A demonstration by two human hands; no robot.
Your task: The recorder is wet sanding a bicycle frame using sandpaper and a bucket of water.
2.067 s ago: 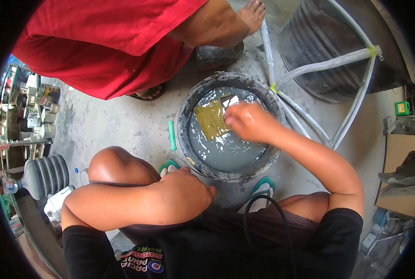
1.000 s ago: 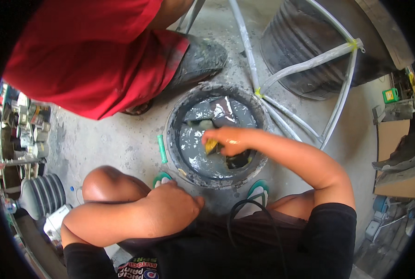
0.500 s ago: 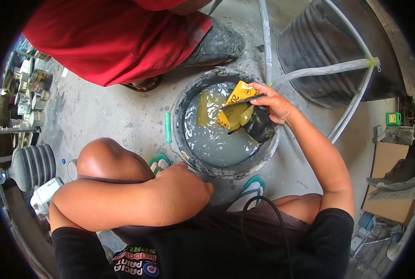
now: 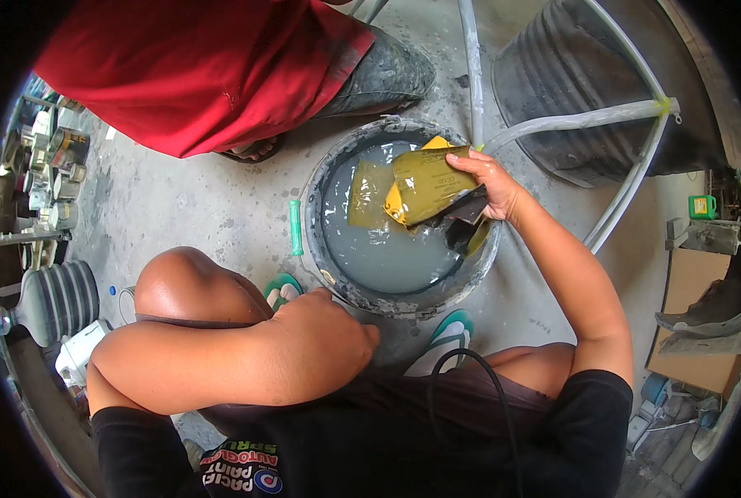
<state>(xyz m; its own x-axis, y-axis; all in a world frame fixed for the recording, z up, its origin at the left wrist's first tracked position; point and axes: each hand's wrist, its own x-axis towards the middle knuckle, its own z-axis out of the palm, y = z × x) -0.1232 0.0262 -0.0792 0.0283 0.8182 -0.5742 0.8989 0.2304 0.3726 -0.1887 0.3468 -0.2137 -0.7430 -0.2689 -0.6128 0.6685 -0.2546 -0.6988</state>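
Note:
A round black bucket (image 4: 324, 264) of cloudy grey water stands on the floor in front of me. Above its right side my right hand (image 4: 495, 187) pinches several wet sandpaper sheets (image 4: 433, 184), thumb on top. An olive-brown printed backing faces up, yellow pieces show behind it, and dark grit sides hang at the lower right. Another olive sheet (image 4: 369, 196) lies in the water on the left. My left hand (image 4: 327, 334) is bent down over my lap, close to the bucket's near rim; its fingers are hidden beneath it.
A person in a red shirt (image 4: 213, 75) is close beyond the bucket at the left. Grey pipe legs (image 4: 586, 123) and a big dark drum (image 4: 553, 91) stand at the right. Paint cans (image 4: 68, 149) line the left side. A green grip (image 4: 296, 228) sits on the bucket's handle.
The held sandpaper has turned over and opened out, so a broad olive backing now covers most of the yellow. My right hand has shifted slightly; my left hand stays put.

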